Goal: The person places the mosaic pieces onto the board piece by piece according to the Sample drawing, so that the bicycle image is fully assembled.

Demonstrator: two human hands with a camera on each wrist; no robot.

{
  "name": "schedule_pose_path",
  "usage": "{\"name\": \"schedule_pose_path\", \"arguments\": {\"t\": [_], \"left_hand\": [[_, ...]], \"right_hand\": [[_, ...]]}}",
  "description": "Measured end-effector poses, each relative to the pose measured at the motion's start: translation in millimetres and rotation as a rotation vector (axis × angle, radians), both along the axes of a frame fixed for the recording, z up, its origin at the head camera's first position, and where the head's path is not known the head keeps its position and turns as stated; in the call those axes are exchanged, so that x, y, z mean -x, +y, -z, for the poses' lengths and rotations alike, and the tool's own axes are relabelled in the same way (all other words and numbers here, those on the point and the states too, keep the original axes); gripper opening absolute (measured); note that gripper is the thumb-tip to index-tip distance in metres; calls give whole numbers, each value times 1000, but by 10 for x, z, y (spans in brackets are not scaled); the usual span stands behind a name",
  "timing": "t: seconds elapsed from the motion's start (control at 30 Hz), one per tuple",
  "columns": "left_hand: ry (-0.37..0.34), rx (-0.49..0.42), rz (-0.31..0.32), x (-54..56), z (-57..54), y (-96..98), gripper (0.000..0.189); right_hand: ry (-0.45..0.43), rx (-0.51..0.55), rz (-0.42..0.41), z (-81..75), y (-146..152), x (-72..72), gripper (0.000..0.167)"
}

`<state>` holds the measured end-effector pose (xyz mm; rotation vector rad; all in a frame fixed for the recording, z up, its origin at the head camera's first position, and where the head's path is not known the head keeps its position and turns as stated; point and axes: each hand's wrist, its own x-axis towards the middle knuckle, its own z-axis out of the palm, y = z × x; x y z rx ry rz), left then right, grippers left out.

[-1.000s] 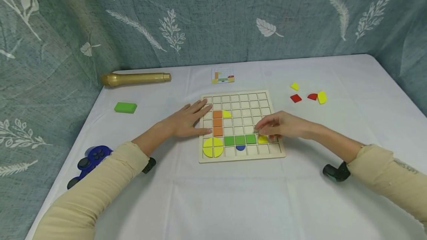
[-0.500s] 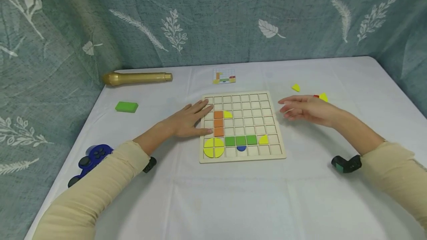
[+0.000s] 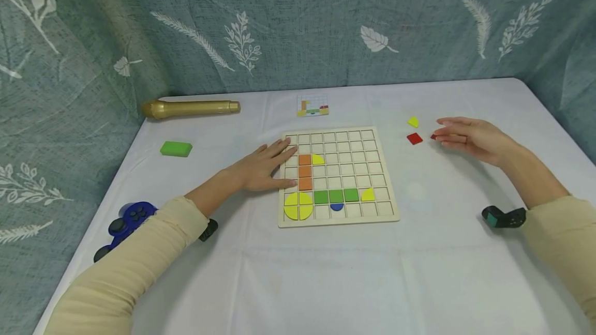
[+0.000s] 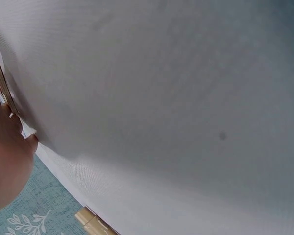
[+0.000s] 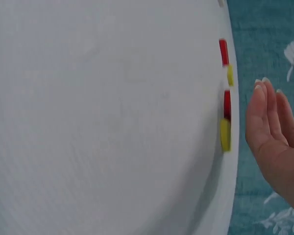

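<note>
My left hand [image 3: 265, 169] rests with spread fingers on the left edge of a wooden grid board [image 3: 386, 214]. On the board sit orange squares [image 3: 304, 171], green squares [image 3: 336, 196], a blue half-round piece [image 3: 337, 207] and yellow quarter-round pieces [image 3: 368, 195]. My right hand [image 3: 479, 138], fingers loosely extended, hovers over the loose pieces right of the board. A red quarter-round piece [image 3: 433, 137] peeks out by its fingertips. Nearby lie a red square [image 3: 415, 138] and a small yellow piece [image 3: 413, 121]. Another yellow piece [image 5: 226, 134] shows in the right wrist view but is hidden behind the hand in the head view.
A small pattern card [image 3: 312, 106] lies behind the board. At the left are a gold microphone [image 3: 191, 109], a green block [image 3: 176, 149] and a blue game controller [image 3: 135, 216], partly covered by my left sleeve. A patterned curtain [image 3: 307, 30] stands behind the white table.
My right hand has left the yellow piece on the board's lower right and moved right, over the loose pieces. My left hand has stayed on the board.
</note>
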<state>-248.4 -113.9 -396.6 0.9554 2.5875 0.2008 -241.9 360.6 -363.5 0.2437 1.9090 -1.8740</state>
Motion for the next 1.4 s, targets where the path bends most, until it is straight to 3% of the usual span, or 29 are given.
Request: {"name": "schedule_pose_path", "arguments": {"t": [0.13, 0.27, 0.33, 0.63, 0.97, 1.4], "left_hand": [[3, -7, 11, -8, -9, -15, 88], [5, -9, 11, -14, -15, -20, 88], [5, -9, 10, -16, -17, -20, 88], [7, -12, 6, -21, -13, -13, 89], [7, -8, -2, -20, 2, -14, 89], [14, -5, 2, -10, 11, -4, 88]], "right_hand": [[3, -27, 69, 1, 144, 15, 69], [36, -151, 78, 35, 219, 18, 91], [54, -221, 70, 60, 251, 11, 93], [92, -397, -6, 136, 297, -10, 70], [129, -611, -61, 114, 239, -17, 79], [155, -777, -128, 115, 144, -30, 58]]}}
